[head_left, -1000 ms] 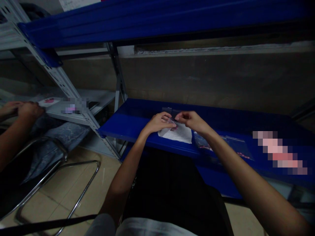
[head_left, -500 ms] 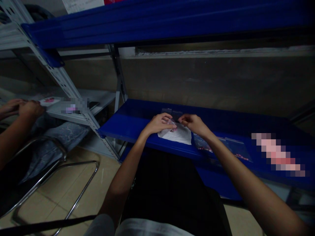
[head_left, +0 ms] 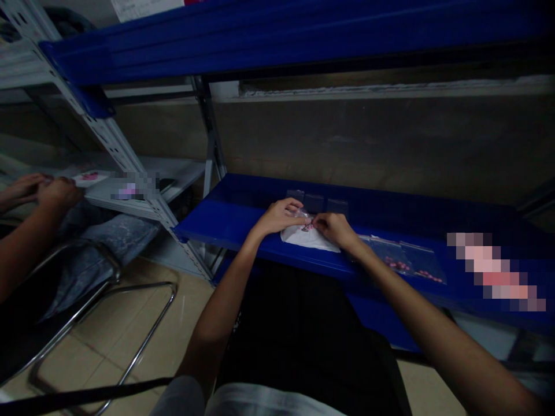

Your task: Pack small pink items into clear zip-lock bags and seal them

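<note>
Over a white sheet [head_left: 314,240] on the blue shelf, my left hand [head_left: 280,217] is closed, thumb against fingers, on a small clear plastic bag [head_left: 301,214]. Small pink and dark pieces [head_left: 307,227] show by the thumb tip; their kind is too small to make out. My right hand [head_left: 337,227] is closed in a pinch, its fingertips close to the left thumb. Whatever it pinches is hidden. Flat clear zip bags [head_left: 313,202] lie just behind the hands. Beside my right forearm are clear bags with pink beads [head_left: 422,268].
The blue shelf [head_left: 225,216] has a raised front edge, and a blue beam [head_left: 281,43] crosses above. A blurred pinkish item [head_left: 494,268] lies at the right. To the left, past a metal upright [head_left: 117,147], are another person's hands [head_left: 52,190] and a tubular metal chair [head_left: 147,329].
My right hand has come left and down, right up to my left thumb. More of the bead bags shows beside the right forearm. My left hand stays nearly in place.
</note>
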Action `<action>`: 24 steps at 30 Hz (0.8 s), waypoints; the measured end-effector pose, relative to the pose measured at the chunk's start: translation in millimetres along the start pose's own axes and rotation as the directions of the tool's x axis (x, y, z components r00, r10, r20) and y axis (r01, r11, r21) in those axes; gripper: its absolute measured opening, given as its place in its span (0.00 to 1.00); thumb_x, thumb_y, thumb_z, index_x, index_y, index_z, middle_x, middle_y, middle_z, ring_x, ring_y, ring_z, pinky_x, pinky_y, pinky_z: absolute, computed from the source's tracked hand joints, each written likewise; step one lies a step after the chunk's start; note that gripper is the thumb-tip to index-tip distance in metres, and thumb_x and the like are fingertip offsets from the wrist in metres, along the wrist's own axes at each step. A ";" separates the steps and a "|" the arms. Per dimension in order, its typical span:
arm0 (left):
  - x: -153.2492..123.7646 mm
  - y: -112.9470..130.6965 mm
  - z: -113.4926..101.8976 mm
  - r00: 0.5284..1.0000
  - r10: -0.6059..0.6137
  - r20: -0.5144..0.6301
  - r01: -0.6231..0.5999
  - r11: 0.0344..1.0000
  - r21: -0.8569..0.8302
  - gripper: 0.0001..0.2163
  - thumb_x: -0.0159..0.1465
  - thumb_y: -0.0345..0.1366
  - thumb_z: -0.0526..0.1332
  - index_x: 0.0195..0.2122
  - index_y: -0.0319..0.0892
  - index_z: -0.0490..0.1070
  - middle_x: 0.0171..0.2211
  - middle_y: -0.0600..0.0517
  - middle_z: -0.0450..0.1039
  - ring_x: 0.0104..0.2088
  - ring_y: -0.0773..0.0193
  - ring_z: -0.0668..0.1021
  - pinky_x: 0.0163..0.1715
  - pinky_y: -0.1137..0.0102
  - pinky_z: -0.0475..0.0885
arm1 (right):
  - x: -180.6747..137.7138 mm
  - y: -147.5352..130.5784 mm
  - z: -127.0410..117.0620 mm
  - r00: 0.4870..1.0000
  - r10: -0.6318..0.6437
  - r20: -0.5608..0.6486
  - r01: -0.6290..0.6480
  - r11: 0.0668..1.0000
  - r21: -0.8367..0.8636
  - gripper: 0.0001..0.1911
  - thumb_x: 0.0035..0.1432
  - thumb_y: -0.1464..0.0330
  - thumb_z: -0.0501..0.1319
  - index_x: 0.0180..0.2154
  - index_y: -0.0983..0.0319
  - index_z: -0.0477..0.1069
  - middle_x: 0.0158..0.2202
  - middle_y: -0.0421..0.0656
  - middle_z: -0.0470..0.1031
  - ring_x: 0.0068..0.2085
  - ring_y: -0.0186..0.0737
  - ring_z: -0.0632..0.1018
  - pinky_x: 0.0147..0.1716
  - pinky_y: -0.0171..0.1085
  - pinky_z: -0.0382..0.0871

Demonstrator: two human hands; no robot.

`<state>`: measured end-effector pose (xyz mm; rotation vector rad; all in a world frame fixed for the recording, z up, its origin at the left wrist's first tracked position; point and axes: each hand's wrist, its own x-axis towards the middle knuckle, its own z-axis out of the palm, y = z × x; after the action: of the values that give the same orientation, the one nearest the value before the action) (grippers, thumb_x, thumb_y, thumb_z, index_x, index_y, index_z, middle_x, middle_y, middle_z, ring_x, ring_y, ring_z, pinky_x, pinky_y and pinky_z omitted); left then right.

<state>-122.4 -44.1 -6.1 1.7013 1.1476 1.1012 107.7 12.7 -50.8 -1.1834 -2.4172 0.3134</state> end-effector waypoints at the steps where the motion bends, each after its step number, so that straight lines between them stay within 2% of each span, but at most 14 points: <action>1: 0.0 0.2 -0.1 1.000 -0.001 0.001 0.001 1.000 0.002 0.26 0.51 0.42 0.77 0.48 0.37 0.75 0.43 0.43 0.78 0.40 0.61 0.81 0.44 0.63 0.76 | 0.0 -0.4 -0.3 1.000 0.003 -0.001 -0.003 1.000 -0.004 0.12 0.61 0.76 0.59 0.38 0.61 0.81 0.37 0.47 0.84 0.38 0.44 0.81 0.38 0.34 0.65; 5: -0.1 0.2 0.4 1.000 -0.003 0.010 0.003 1.000 -0.004 0.26 0.51 0.42 0.77 0.48 0.37 0.75 0.43 0.43 0.78 0.40 0.61 0.81 0.44 0.63 0.76 | -2.1 -0.7 -4.1 1.000 0.010 -0.004 -0.010 1.000 0.024 0.12 0.60 0.77 0.58 0.35 0.63 0.80 0.35 0.48 0.83 0.36 0.42 0.80 0.36 0.34 0.64; 8: -0.5 0.1 1.7 1.000 -0.013 0.017 0.013 1.000 -0.008 0.27 0.50 0.43 0.77 0.48 0.37 0.75 0.43 0.43 0.78 0.39 0.61 0.81 0.43 0.63 0.76 | -3.5 -1.0 -12.0 0.997 0.062 -0.054 -0.056 0.992 0.115 0.10 0.60 0.76 0.58 0.35 0.63 0.79 0.33 0.47 0.82 0.34 0.41 0.79 0.36 0.35 0.65; 11: -1.1 0.8 3.1 1.000 -0.020 0.023 0.020 1.000 -0.007 0.27 0.50 0.42 0.78 0.48 0.37 0.75 0.43 0.43 0.78 0.39 0.61 0.81 0.43 0.63 0.76 | -2.1 -7.1 -23.9 0.984 0.142 -0.107 -0.103 0.945 0.311 0.07 0.60 0.69 0.61 0.35 0.63 0.78 0.34 0.47 0.81 0.33 0.41 0.78 0.35 0.36 0.66; 15: -2.1 2.9 5.3 1.000 0.006 0.012 -0.006 1.000 -0.011 0.27 0.49 0.41 0.78 0.47 0.37 0.75 0.40 0.45 0.78 0.37 0.62 0.81 0.42 0.65 0.76 | 2.9 -26.4 -37.8 0.993 0.083 -0.086 -0.023 0.840 0.542 0.16 0.60 0.56 0.63 0.37 0.63 0.77 0.35 0.47 0.81 0.32 0.40 0.76 0.31 0.37 0.67; 20: -2.5 5.7 7.2 0.999 0.039 0.025 -0.038 0.998 -0.049 0.25 0.50 0.40 0.77 0.46 0.36 0.75 0.38 0.46 0.78 0.36 0.63 0.82 0.40 0.66 0.77 | 8.0 -49.2 -41.5 0.998 0.022 -0.063 0.013 0.859 0.512 0.17 0.60 0.55 0.63 0.35 0.62 0.79 0.32 0.45 0.81 0.32 0.41 0.76 0.34 0.38 0.67; 24: -1.7 5.3 6.8 0.999 0.038 0.032 -0.036 0.998 -0.058 0.25 0.50 0.40 0.77 0.46 0.37 0.75 0.38 0.46 0.78 0.36 0.63 0.82 0.39 0.67 0.77 | 8.6 -50.2 -40.3 0.997 -0.005 -0.078 0.043 0.873 0.485 0.16 0.63 0.57 0.60 0.36 0.61 0.79 0.33 0.45 0.81 0.32 0.41 0.76 0.33 0.38 0.66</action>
<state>-114.9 -48.2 -3.7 1.6961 1.0584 1.1145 87.1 -10.5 6.3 -0.9129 -2.1043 0.8032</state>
